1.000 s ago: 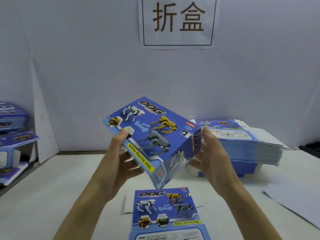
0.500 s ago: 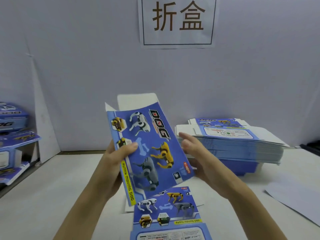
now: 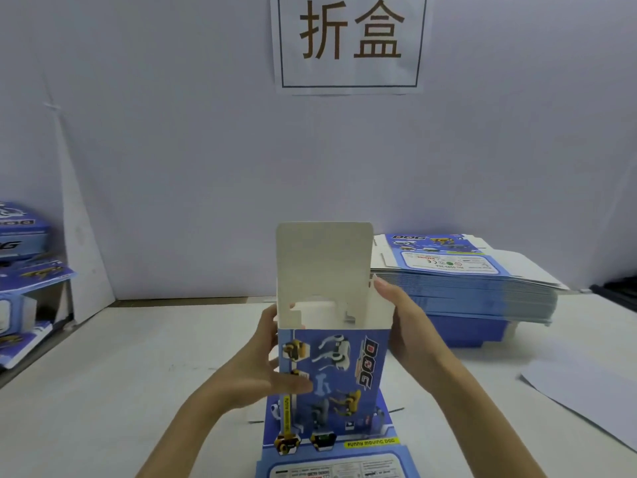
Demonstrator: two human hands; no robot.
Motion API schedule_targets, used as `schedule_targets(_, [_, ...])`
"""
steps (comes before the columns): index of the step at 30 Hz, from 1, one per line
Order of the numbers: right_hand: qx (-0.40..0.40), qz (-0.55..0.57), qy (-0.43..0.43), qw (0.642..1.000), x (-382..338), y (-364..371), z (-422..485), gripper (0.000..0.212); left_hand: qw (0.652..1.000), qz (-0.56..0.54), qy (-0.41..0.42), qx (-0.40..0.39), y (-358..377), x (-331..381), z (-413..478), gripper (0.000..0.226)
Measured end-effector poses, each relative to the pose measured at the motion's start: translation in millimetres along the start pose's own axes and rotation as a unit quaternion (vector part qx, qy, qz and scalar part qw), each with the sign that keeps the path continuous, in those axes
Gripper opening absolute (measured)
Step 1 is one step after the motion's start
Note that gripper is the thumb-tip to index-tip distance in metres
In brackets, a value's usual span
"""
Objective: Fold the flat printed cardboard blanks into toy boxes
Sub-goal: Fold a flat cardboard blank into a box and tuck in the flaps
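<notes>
With both hands clamped on the toy box (image 3: 337, 367), I read it as upright and opened into a rectangular tube, held centre frame over the tabletop (image 3: 138, 374). Left hand (image 3: 269, 370) grips the left edge, thumb lying across the printed blue front panel beside the bone graphic. Right hand (image 3: 403, 332) holds the right side wall, fingertips up at the top corner. The top end is open: the lid flap (image 3: 324, 260) stands straight up at the back, white inside facing me, and a small side flap shows inside on the left. The bottom end is hidden from me, so I can't tell if it's closed or touching anything. Directly below lies a flat blank (image 3: 331, 453), print up, on the tabletop. Stack of blanks (image 3: 465, 288) sits to the right rear on a blue base (image 3: 475, 334), near the right hand but apart from it. Finished boxes (image 3: 20, 236) are piled at the far left edge. White sheet (image 3: 586, 391) lies on the tabletop at right. Sign (image 3: 350, 43) with two characters hangs on the back wall.
</notes>
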State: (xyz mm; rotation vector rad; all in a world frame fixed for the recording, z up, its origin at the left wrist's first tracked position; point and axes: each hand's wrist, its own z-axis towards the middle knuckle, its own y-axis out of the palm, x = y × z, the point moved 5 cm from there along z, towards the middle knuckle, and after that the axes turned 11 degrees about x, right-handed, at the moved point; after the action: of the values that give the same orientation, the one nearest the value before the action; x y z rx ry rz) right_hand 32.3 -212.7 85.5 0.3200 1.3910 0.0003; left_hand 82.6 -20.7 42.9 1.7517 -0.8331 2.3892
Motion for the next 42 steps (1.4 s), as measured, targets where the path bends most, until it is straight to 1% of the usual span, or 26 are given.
schedule_targets(2, [0.017,0.03,0.015,0.999,7,-2,4,0.051,1.0,-0.012,-0.01,0.008,0,-7,3,0.095])
schedule_targets(4, [0.025,0.053,0.009,0.998,9,-3,6,0.046,1.0,-0.012,-0.012,0.008,-1,-10,5,0.094])
schedule_targets(6, [0.017,0.099,0.007,0.995,13,-4,9,0.037,1.0,-0.014,-0.017,0.01,-1,-14,6,0.096])
schedule_targets(9, [-0.003,0.17,0.041,0.985,28,-8,11,0.04,1.0,-0.021,-0.015,0.011,-2,-16,6,0.096])
schedule_targets(11, [-0.015,0.124,0.07,0.99,46,-11,9,0.047,1.0,-0.027,-0.015,0.006,-1,-15,5,0.094])
schedule_targets(14, [-0.022,0.034,0.109,0.993,69,-19,6,0.046,0.999,-0.038,-0.017,-0.001,4,-13,5,0.093])
schedule_targets(17, [-0.054,-0.04,0.116,0.991,62,-24,7,0.046,0.999,-0.033,-0.017,-0.007,3,-10,4,0.094])
schedule_targets(18, [-0.034,-0.042,0.093,0.994,54,-27,10,0.047,0.999,-0.03,-0.019,-0.011,2,-7,3,0.096])
schedule_targets(19, [0.015,-0.031,0.048,0.998,45,-34,14,0.051,0.999,-0.02,-0.02,-0.016,0,-4,1,0.1])
schedule_targets(20, [0.076,-0.02,-0.02,0.997,32,-41,15,0.053,1.0,0.005,-0.017,-0.02,-3,0,-1,0.105])
schedule_targets(21, [0.131,-0.019,-0.104,0.986,16,-46,11,0.048,0.999,0.036,-0.007,-0.021,-6,5,-3,0.113])
schedule_targets(22, [0.166,-0.025,-0.182,0.969,2,-47,5,0.038,0.998,0.057,0.004,-0.01,-9,11,-5,0.123])
schedule_targets(23, [0.172,-0.047,-0.238,0.955,-8,-44,-3,0.03,0.999,0.048,0.013,0.017,-14,18,-6,0.13])
schedule_targets(24, [0.157,-0.083,-0.277,0.944,-13,-38,-10,0.027,0.998,0.02,0.028,0.059,-20,27,-8,0.13])
schedule_targets(25, [0.131,-0.136,-0.303,0.934,-14,-31,-15,0.026,0.992,0.0,0.063,0.106,-25,38,-12,0.121])
schedule_targets(26, [0.102,-0.197,-0.32,0.921,-11,-24,-19,0.026,0.981,0.004,0.116,0.153,-30,49,-17,0.101])
schedule_targets(28, [0.061,-0.285,-0.344,0.893,-1,-17,-24,0.025,0.946,0.095,0.225,0.213,-35,66,-26,0.063])
schedule_targets(30, [0.046,-0.314,-0.359,0.878,3,-17,-25,0.032,0.915,0.187,0.281,0.222,-33,70,-30,0.045])
schedule_targets(31, [0.047,-0.318,-0.362,0.875,2,-16,-26,0.035,0.91,0.206,0.287,0.219,-33,69,-31,0.041])
schedule_targets(33, [0.052,-0.326,-0.364,0.871,-1,-15,-26,0.037,0.907,0.202,0.293,0.227,-32,62,-35,0.041])
schedule_targets(34, [0.051,-0.328,-0.364,0.87,-1,-14,-27,0.036,0.899,0.204,0.307,0.236,-31,59,-38,0.045])
schedule_targets(36, [0.045,-0.323,-0.36,0.874,1,-14,-28,0.035,0.871,0.228,0.344,0.267,-27,53,-46,0.055])
schedule_targets(38, [0.039,-0.312,-0.344,0.885,1,-15,-30,0.035,0.85,0.244,0.351,0.308,-26,47,-51,0.064])
schedule_targets(39, [0.038,-0.306,-0.333,0.891,1,-16,-30,0.034,0.851,0.238,0.339,0.323,-25,42,-52,0.066])
schedule_targets(40, [0.037,-0.301,-0.319,0.898,1,-16,-29,0.034,0.859,0.223,0.323,0.33,-23,37,-53,0.068])
schedule_targets(42, [0.041,-0.3,-0.302,0.904,1,-16,-29,0.034,0.894,0.159,0.29,0.302,-9,28,-56,0.065])
